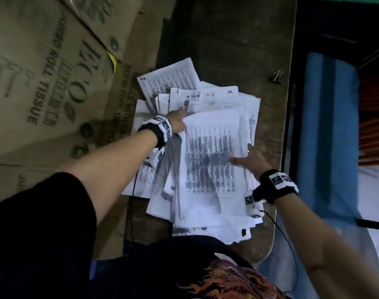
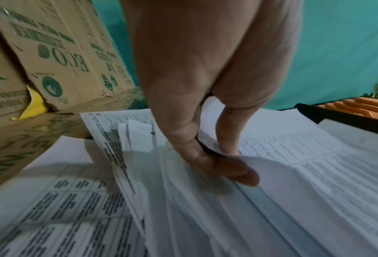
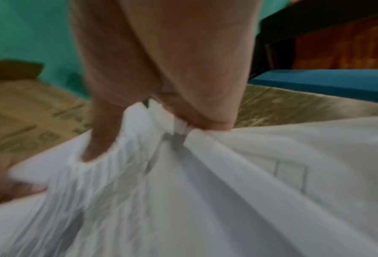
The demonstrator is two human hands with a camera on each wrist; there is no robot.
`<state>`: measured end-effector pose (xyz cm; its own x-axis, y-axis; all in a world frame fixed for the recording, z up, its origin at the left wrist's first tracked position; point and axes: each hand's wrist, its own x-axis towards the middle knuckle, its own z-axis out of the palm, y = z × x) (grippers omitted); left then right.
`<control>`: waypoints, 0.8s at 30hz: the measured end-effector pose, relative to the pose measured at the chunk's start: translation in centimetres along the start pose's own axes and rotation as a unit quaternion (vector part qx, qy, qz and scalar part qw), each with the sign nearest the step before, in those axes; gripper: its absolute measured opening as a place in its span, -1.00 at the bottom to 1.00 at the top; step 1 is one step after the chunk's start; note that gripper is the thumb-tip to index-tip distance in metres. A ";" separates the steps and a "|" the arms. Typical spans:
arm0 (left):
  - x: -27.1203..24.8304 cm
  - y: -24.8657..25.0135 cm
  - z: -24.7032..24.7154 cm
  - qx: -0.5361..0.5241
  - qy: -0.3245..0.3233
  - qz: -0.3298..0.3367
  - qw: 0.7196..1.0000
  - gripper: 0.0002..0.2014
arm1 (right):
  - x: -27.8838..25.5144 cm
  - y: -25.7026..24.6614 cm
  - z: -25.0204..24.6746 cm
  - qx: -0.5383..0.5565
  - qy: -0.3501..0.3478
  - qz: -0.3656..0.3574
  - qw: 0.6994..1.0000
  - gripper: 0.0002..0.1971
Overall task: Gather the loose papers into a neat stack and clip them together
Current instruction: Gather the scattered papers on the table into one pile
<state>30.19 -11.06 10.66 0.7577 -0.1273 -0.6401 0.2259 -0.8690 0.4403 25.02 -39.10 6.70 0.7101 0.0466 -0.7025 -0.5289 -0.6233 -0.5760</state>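
Note:
A messy pile of printed white papers (image 1: 212, 152) lies on a dark wooden table (image 1: 227, 39). My left hand (image 1: 181, 124) grips the left edge of the upper bundle. In the left wrist view the left hand (image 2: 225, 156) pinches several sheets (image 2: 293, 191) between thumb and finger. My right hand (image 1: 243, 157) holds the right edge of the same bundle, thumb on the printed top page. The blurred right wrist view shows the right hand (image 3: 153, 132) with its thumb on the sheets (image 3: 227, 191) and its fingers curled behind them. A small black binder clip (image 1: 278, 76) lies apart at the table's far right.
Brown cardboard boxes (image 1: 44, 83) printed with tissue labels stand against the table's left side. Past the table's right edge (image 1: 290, 104) are a blue surface (image 1: 326, 126) and orange items (image 1: 372, 134). A thin black cable (image 1: 287, 234) hangs from my right wrist.

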 end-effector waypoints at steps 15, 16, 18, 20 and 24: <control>-4.7 -11.8 1.4 -0.244 0.211 -0.268 0.908 -0.26 | 0.4 -1.6 2.0 -0.122 0.096 -0.020 0.988 0.02; -4.7 -12.0 2.0 -0.253 0.192 -0.263 0.911 -0.26 | -0.1 -2.2 2.2 -0.192 0.124 -0.015 0.973 0.09; -4.2 -11.8 2.3 -0.273 0.175 -0.252 0.912 -0.24 | -1.0 -3.6 2.7 -0.319 0.172 -0.018 0.932 0.13; -3.3 -10.9 1.4 -0.311 0.168 -0.224 0.908 -0.22 | -1.0 -4.9 3.6 -0.388 0.167 -0.096 0.901 0.04; -1.4 -10.9 -0.4 -0.307 0.190 -0.236 0.902 -0.36 | -0.4 -6.9 6.9 -0.507 0.028 -0.235 0.829 -0.09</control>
<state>26.92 -1.25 6.95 0.6177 0.4611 -0.6370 0.7862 -0.3408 0.5156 25.20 -29.46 8.04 0.7631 0.4516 -0.4623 0.4540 -0.8837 -0.1138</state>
